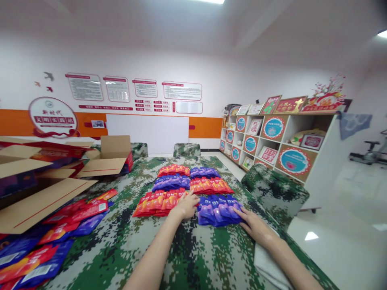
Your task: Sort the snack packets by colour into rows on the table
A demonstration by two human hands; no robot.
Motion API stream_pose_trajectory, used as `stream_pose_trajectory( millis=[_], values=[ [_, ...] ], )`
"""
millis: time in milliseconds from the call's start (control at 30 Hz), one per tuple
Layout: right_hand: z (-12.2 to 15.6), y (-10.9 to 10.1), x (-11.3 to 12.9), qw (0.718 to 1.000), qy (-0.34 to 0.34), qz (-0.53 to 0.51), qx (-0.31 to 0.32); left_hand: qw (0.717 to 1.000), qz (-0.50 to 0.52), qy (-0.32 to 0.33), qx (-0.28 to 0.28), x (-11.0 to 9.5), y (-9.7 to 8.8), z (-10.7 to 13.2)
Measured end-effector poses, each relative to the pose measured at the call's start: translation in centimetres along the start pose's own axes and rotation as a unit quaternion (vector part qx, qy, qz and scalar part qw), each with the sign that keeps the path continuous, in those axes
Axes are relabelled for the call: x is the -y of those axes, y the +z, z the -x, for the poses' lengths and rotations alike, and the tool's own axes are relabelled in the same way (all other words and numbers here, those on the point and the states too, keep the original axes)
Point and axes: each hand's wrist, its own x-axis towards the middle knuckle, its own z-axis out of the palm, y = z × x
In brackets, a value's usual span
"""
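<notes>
My left hand [186, 206] lies with its fingers stretched forward, between a front row of red-orange packets [159, 203] and a front row of purple packets [219, 211]. My right hand [255, 225] rests at the right end of the purple row, fingers apart and touching its edge. Behind these, a blue row [171, 183] and an orange row [173, 170] stand on the left. On the right are a red row [211, 185] and a blue row [205, 172]. Within each row, the packets overlap. Neither hand holds a packet.
Loose red and blue packets [81, 217] are heaped on the camouflage tablecloth [121, 245] at the left. Open cardboard boxes [104, 161] stand behind them. A white cloth [269, 262] lies under my right forearm. A camouflage-covered chair [275, 193] and a shelf unit [320, 161] are at the right.
</notes>
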Motion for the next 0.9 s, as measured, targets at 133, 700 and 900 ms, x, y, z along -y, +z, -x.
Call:
stream_pose_trajectory(
  millis=[133,700,900],
  values=[
    [0.0,0.1,-0.1,1.000,0.006,-0.006,0.006,1.000,-0.025,0.009,0.012,-0.2,0.0,-0.2],
    [0.1,0.1,0.2,1.000,0.005,-0.021,-0.003,0.999,-0.033,0.025,-0.011,0.4,-0.6,2.5],
    [0.1,0.2,0.1,1.000,0.009,-0.022,0.001,0.998,0.039,0.014,-0.053,-2.9,-0.5,3.2]
  ],
)
